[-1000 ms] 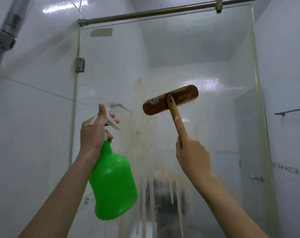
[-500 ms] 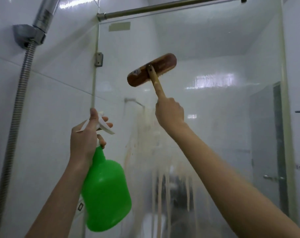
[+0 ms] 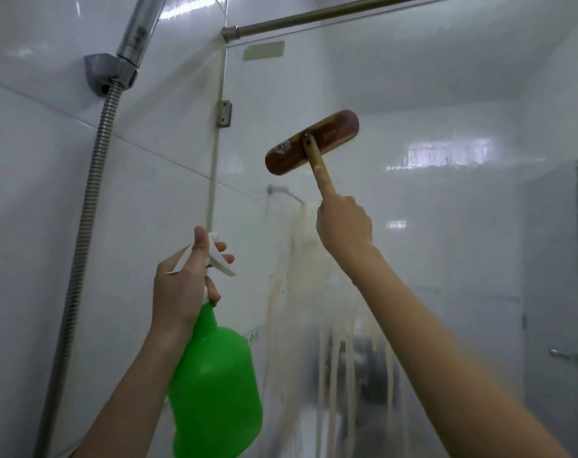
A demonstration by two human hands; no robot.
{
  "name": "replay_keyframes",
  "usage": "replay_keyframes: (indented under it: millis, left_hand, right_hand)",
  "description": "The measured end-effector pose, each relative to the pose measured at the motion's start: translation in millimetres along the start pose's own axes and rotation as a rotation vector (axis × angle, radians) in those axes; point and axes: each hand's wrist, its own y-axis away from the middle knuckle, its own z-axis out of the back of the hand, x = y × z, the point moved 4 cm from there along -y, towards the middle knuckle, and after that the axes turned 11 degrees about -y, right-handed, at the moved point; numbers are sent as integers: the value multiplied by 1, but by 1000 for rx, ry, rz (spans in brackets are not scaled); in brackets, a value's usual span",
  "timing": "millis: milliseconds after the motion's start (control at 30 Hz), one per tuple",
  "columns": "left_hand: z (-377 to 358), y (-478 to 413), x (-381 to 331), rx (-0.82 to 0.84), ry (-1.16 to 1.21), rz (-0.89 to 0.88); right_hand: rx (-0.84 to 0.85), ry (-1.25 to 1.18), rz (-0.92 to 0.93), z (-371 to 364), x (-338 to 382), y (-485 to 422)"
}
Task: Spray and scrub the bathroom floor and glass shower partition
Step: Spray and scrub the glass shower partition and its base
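— White tiled wall (image 3: 33, 193) on the left, glass shower partition (image 3: 446, 226) straight ahead: was that what the head view gave you?

— Yes. I saw a ribbed metal shower hose (image 3: 92, 180) running down the tile, and a metal rail (image 3: 330, 13) along the top of the glass.

— And the hands?

— The left hand (image 3: 182, 285) was wrapped round the neck of the green spray bottle (image 3: 215, 385), thumb up beside the white spray head, fingers curled at the trigger. The bottle hung tilted below the fist, near the glass; I could not tell whether it touched. The right hand (image 3: 344, 223) gripped the wooden handle of the scrub brush (image 3: 314, 142), index finger laid along the handle. Its brown head sat tilted, high against the partition, above pale streaks (image 3: 330, 358) running down the glass.
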Motion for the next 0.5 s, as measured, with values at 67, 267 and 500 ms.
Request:
replay_keyframes:
  millis: [67, 267, 500]
  left_hand:
    - [3, 5, 3, 7, -27, -17]
    - [13, 16, 19, 32, -65, 19]
    - [23, 32, 27, -11, -116, -16]
  right_hand:
    - [61, -17, -46, -15, -26, 80]
    - [62, 22, 50, -32, 2, 36]
    - [198, -56, -86, -50, -40, 155]
